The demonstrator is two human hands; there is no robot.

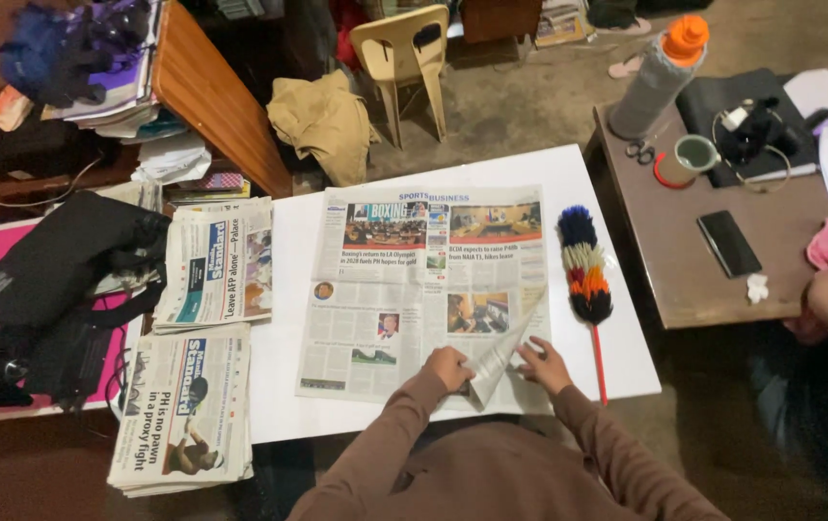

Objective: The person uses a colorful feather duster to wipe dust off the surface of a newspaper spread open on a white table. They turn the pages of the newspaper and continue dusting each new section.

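White tabletop [288, 405] carries an open printed newspaper [404, 289]. Left hand [449, 368] presses it flat; right hand [542, 365] pinches its lifted lower-right corner. Best folded slowly, edges aligned.

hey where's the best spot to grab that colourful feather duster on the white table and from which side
Probably the thin red handle of the feather duster, near its bare lower end. Come from the right hand, which lies just beside it; the fluffy head points away up the white table and would crush.
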